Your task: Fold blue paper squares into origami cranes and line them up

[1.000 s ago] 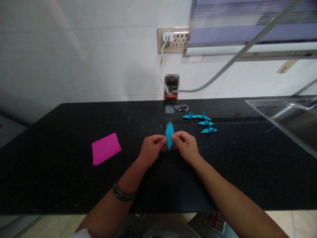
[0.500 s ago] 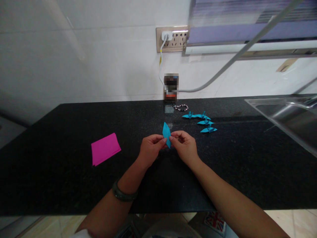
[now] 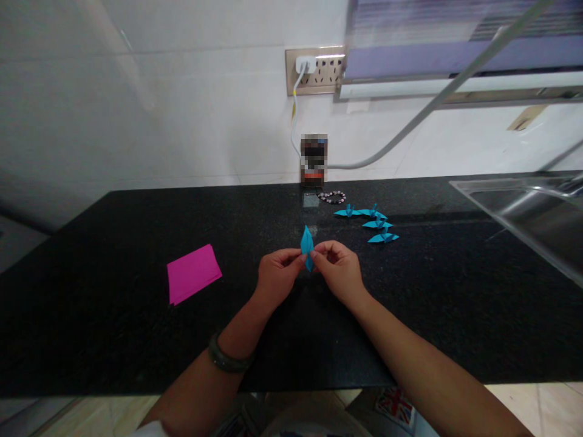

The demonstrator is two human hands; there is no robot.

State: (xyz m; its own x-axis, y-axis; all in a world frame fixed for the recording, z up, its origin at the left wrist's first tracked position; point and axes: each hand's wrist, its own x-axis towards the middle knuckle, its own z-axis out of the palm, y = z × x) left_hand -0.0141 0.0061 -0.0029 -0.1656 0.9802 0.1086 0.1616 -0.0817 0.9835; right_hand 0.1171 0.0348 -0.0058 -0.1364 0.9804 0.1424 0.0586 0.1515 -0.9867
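Note:
Between my two hands I hold a folded blue origami paper (image 3: 306,241), a narrow pointed shape with one tip upward, above the dark countertop (image 3: 113,334). My left hand (image 3: 280,270) pinches its left side with thumb and fingers. On the opposite side, my right hand (image 3: 339,267) grips the paper near its lower half, thumb in front. Part of the lower paper is hidden by the thumbs. Several finished blue paper cranes (image 3: 378,224) rest on the counter beyond my right hand. To the left of my left hand lies a stack of pink paper squares (image 3: 194,274).
A phone-like object (image 3: 314,159), pixelated, leans on the wall with a beaded strap (image 3: 332,197) before it. A white cable runs up to a socket panel (image 3: 325,71). A metal sink (image 3: 523,212) is at the right; a grey hose (image 3: 419,118) crosses the wall.
The blue paper looks slightly narrower and more folded together between my fingers. Both hands stay in nearly the same place.

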